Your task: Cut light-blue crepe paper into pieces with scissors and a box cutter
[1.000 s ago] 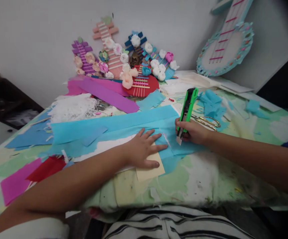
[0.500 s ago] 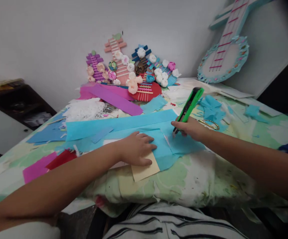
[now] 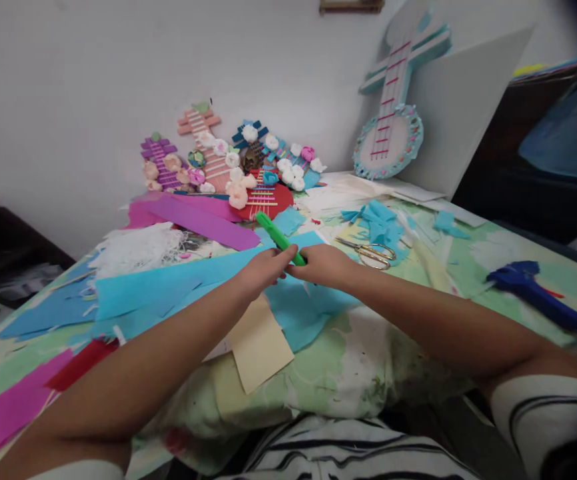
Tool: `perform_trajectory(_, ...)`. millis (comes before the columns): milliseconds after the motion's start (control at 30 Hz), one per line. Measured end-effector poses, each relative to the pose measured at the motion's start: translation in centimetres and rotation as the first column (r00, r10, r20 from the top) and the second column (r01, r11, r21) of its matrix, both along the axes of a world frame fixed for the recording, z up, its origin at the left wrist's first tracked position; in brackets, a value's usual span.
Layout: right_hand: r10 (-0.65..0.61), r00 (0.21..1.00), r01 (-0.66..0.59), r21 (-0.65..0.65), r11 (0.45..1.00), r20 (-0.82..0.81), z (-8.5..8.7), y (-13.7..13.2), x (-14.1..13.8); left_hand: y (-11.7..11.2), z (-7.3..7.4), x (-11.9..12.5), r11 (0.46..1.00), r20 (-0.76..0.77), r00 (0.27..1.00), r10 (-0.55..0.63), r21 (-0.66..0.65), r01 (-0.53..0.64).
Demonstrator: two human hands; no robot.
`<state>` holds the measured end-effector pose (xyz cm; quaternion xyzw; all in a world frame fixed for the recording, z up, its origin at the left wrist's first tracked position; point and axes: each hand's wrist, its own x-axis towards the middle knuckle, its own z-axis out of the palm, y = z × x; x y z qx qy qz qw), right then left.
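Observation:
A green utility knife point(image 3: 279, 239) is held above the table, tilted up to the left. My right hand point(image 3: 321, 264) is closed round its lower end. My left hand point(image 3: 262, 268) meets it from the left, fingers pinched on the knife's middle. Under both hands lie light blue crepe paper sheets point(image 3: 178, 283) and a cut blue piece point(image 3: 303, 312). A cream card point(image 3: 258, 343) lies near the table's front edge, free of my hands.
Gold-handled scissors point(image 3: 371, 251) lie right of my hands beside blue scraps point(image 3: 381, 223). A blue glue gun point(image 3: 536, 293) rests at far right. Paper guitars with flowers point(image 3: 228, 167) lean against the wall; a big blue guitar point(image 3: 391, 127) stands behind. Purple strips point(image 3: 201, 217), white shreds point(image 3: 136, 247).
My left hand lifted off the blue paper and card and went to the knife. My right hand raised the knife off the paper and turned it. The view swung right.

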<state>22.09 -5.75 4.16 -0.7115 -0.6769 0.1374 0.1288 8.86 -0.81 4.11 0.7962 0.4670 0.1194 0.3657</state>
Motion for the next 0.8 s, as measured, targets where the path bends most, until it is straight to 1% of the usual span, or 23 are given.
perform_trajectory(100,0.031,0.998,-0.033,0.030,0.999,0.053,-0.1,-0.1,-0.2,0.4,0.0,1.1,0.996,0.076,0.996,0.051,-0.072,-0.046)
perform_trajectory(167,0.049,0.995,-0.053,0.052,0.997,0.083,-0.2,-0.2,-0.3,0.7,-0.2,1.5,0.994,0.093,0.994,0.065,-0.097,-0.056)
perform_trajectory(267,0.075,0.990,-0.084,0.069,0.994,0.118,-0.5,-0.6,-0.3,1.1,-0.6,1.7,0.993,0.073,0.995,0.071,-0.100,-0.064)
perform_trajectory(367,0.049,0.986,-0.061,0.076,0.995,0.157,-0.6,-0.9,0.3,1.9,-0.7,1.4,0.995,0.012,0.997,0.075,-0.062,-0.074)
perform_trajectory(467,-0.051,0.976,0.035,0.078,0.996,0.212,-0.4,-1.1,3.0,3.2,-0.5,0.6,0.996,-0.072,0.994,0.087,-0.002,-0.088)
perform_trajectory(533,-0.139,0.958,0.127,0.064,0.990,0.251,-0.3,-1.2,5.9,4.0,-0.2,-0.1,0.995,-0.116,0.989,0.092,0.034,-0.089)
perform_trajectory(633,-0.244,0.924,0.262,-0.022,0.965,0.295,-0.5,-1.5,10.4,5.0,0.6,-0.7,0.993,-0.153,0.985,0.085,0.095,-0.071)
perform_trajectory(700,-0.262,0.914,0.304,-0.094,0.948,0.311,-0.9,-1.7,12.4,5.4,1.3,-0.9,0.987,-0.178,0.982,0.069,0.153,-0.042)
perform_trajectory(800,-0.243,0.918,0.303,-0.156,0.940,0.313,-1.8,-1.8,13.6,5.9,2.5,-0.8,0.965,-0.263,0.963,0.053,0.263,0.019)
